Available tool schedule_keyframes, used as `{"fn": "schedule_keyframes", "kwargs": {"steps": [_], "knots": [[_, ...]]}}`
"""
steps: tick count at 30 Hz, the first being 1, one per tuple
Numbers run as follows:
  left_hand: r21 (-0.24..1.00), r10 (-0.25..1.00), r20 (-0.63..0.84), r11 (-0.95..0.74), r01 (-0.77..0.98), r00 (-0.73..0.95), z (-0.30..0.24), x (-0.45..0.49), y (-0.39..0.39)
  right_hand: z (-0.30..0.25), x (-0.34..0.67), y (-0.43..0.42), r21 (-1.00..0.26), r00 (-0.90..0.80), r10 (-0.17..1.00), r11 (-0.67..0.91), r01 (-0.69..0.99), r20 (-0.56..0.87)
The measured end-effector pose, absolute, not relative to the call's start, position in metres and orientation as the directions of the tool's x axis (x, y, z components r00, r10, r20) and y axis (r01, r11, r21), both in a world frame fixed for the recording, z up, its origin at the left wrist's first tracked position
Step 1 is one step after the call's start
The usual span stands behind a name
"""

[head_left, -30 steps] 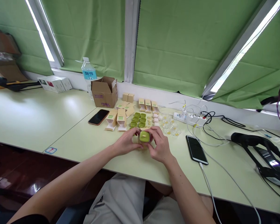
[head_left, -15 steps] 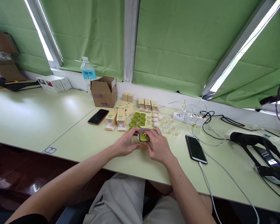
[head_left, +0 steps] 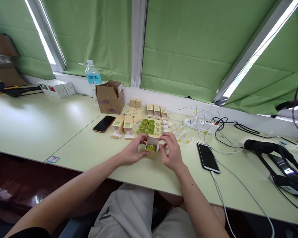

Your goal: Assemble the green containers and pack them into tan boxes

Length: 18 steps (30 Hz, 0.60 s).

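Observation:
Between my hands, near the table's front edge, stands a small open cardboard box (head_left: pixel 152 155). Inside it sits a green case (head_left: pixel 151 148) with a small ring-shaped loop on top. My left hand (head_left: pixel 132 152) grips the box's left side, thumb low and fingers at the upper edge. On the other side, my right hand (head_left: pixel 172 153) has its fingers bent and pinched at the right-hand flap. Just beyond the box are several green square cups (head_left: pixel 145 126), small yellowish pieces (head_left: pixel 158 127) and pale pink pieces (head_left: pixel 165 127).
Opened small boxes (head_left: pixel 128 125) stand left of the cups, with more (head_left: pixel 157 111) behind. A brown carton (head_left: pixel 109 102) and water bottle (head_left: pixel 93 77) are at the back. Clear plastic pieces (head_left: pixel 181 132), a charging phone (head_left: pixel 208 157), another phone (head_left: pixel 104 123) and a power strip (head_left: pixel 201 125) lie around.
The green case has gone down deeper into the cardboard box. My right hand has moved off the case to the right, to the box's side flap; my left hand stays on the box.

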<state>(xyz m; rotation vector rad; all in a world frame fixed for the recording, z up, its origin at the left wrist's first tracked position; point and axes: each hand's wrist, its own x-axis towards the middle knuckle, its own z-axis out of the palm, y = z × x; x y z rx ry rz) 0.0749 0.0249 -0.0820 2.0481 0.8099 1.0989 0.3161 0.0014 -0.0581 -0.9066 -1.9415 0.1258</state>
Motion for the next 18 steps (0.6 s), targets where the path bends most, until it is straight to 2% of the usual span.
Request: {"fn": "schedule_keyframes", "kwargs": {"steps": [4,10,14,18], "knots": [[0.871,0.804,0.430,-0.489,0.047,0.410,-0.086,0.075,0.030,-0.060,0.314,0.008,-0.624,-0.094,0.724,0.645,0.442,0.683],[0.935,0.863,0.356,-0.328,-0.138,0.359,-0.081,0.080,0.041,-0.069,0.303,0.012,-0.758,-0.093,0.836,0.532,0.378,0.540],[0.951,0.861,0.308,-0.286,-0.114,0.406,-0.073,0.081,0.047,-0.073,0.300,0.015,-0.782,-0.084,0.849,0.515,0.351,0.521],[0.904,0.817,0.388,-0.428,-0.002,0.427,-0.064,0.085,0.052,-0.073,0.300,0.017,-0.771,-0.102,0.825,0.558,0.307,0.556]]}}
